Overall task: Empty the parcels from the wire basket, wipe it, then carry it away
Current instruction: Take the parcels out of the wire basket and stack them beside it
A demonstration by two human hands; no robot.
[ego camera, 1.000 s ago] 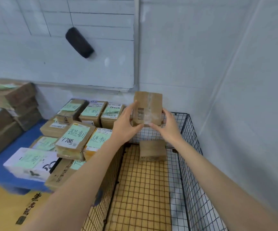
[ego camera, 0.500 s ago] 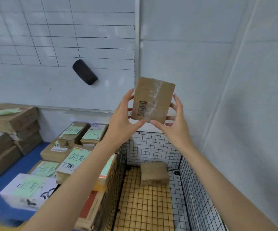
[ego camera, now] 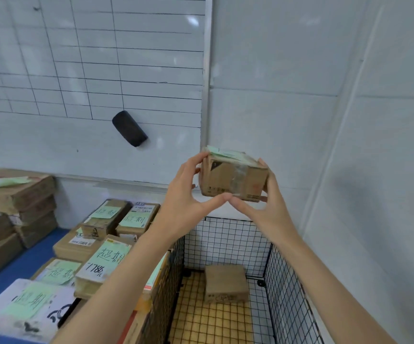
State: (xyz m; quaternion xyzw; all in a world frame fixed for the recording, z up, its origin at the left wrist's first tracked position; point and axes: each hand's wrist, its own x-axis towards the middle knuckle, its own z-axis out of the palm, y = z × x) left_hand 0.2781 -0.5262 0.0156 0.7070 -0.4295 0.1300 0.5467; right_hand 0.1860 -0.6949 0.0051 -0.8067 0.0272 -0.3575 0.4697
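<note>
I hold a small brown cardboard parcel (ego camera: 233,178) up in front of the wall, above the black wire basket (ego camera: 228,238). My left hand (ego camera: 188,192) grips its left side and my right hand (ego camera: 263,204) grips its right side, thumbs meeting underneath. A green label shows on the parcel's top. One more brown parcel (ego camera: 225,284) lies on the basket's floor against the back wall.
Several labelled parcels (ego camera: 101,259) are stacked on a blue surface (ego camera: 9,271) left of the basket. Taller cardboard stacks (ego camera: 14,202) stand at far left. A whiteboard with a black eraser (ego camera: 129,128) hangs behind. A white wall runs along the right.
Both hands have lifted the parcel out of the basket and turned it, so a side face and the green-labelled top now show. The view has tilted upward.
</note>
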